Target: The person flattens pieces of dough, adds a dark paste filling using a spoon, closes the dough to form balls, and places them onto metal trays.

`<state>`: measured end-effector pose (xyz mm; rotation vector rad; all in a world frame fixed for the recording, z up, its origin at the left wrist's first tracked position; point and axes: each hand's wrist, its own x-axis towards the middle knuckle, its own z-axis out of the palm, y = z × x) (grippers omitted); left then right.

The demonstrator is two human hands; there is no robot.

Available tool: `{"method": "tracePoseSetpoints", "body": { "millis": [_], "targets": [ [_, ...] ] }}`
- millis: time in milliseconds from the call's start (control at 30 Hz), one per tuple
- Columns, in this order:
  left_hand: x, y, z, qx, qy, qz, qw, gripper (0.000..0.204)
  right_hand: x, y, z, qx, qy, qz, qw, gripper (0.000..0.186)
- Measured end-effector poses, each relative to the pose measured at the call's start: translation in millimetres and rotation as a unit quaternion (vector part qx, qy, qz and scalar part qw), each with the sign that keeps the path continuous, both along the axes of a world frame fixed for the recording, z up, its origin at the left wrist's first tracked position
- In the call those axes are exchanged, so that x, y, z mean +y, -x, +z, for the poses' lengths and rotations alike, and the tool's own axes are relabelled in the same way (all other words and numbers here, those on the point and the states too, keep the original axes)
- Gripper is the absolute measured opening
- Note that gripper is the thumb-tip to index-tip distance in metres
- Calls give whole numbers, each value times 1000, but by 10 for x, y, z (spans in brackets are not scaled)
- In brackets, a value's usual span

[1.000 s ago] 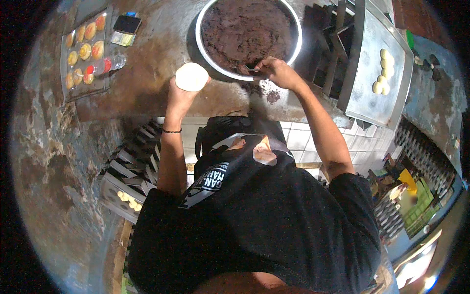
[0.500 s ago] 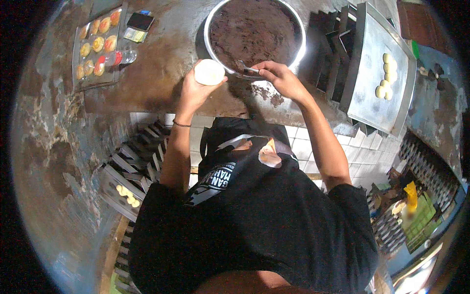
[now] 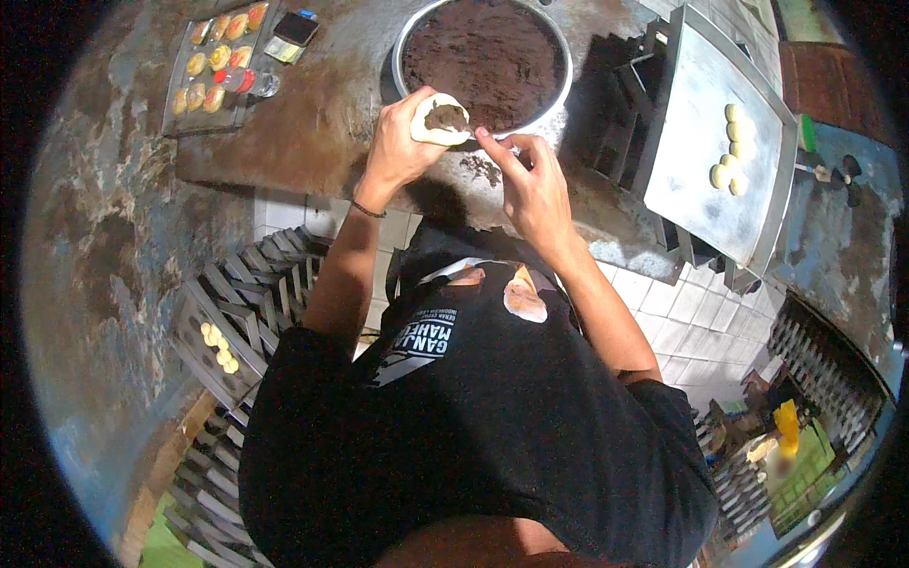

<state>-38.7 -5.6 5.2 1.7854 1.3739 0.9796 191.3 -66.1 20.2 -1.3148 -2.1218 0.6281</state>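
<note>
Dough (image 3: 435, 138) w/ filling (image 3: 445, 117) | in L hand (image 3: 396, 142) | R hand (image 3: 532, 180) adj

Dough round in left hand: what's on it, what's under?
On the dough round: a dark brown clump. Under it: the left hand; the underside is covered, can't be seen.

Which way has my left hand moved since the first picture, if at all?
Yes. Against the big bowl, the left hand has moved right and closer; the dough it holds now overlaps the bowl's near rim in view.

Light whitens the right-hand tray (image 3: 696, 170), shadows fall dark, and fisheye edges bend into black.
</note>
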Motion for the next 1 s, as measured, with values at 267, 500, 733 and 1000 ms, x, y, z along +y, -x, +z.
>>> {"method": "tracePoseSetpoints", "body": {
  "millis": [267, 500, 733, 1000],
  "targets": [
    [-323, -304, -142, -48, 51, 55, 996, 28, -715, -1130, -2063, 28, 258, -180, 949, 24],
    [-690, -568, 56, -35, 129, -80, 988, 35, -132, -842, -371, 161, 157, 44, 973, 69],
    [-518, -779, 520, -3, 230, -252, 940, 50, 39, -793, 646, 133, 99, 142, 976, 56],
    [-699, -625, 678, -276, 257, -185, 908, 37, -63, -591, 693, 355, 273, 20, 894, 29]
  ]
}}
